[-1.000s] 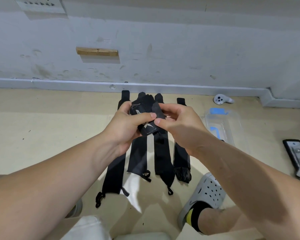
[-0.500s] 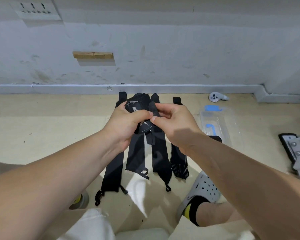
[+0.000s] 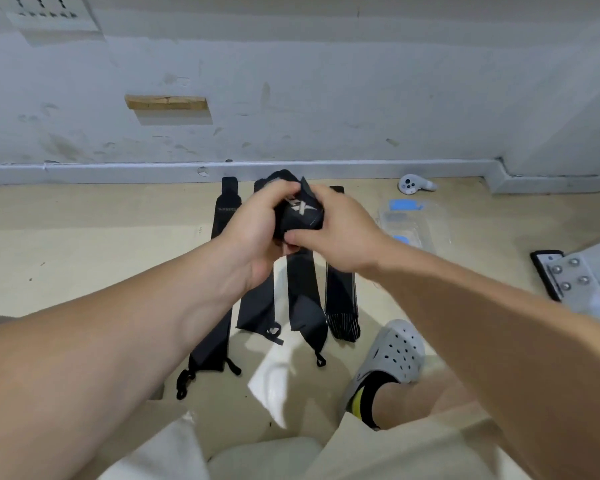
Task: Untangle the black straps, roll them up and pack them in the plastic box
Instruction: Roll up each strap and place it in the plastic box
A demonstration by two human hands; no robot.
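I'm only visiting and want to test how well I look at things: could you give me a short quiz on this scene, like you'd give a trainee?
1. True or false: the rolled strap lies inside the plastic box.
2. How many flat straps lie side by side on the floor? A: two. B: four. C: six.
3. Fill in: seen from the person, the plastic box stands to the ____ of the flat straps.

Key
1. False: the left hand and the right hand both grip it.
2. B.
3. Right.
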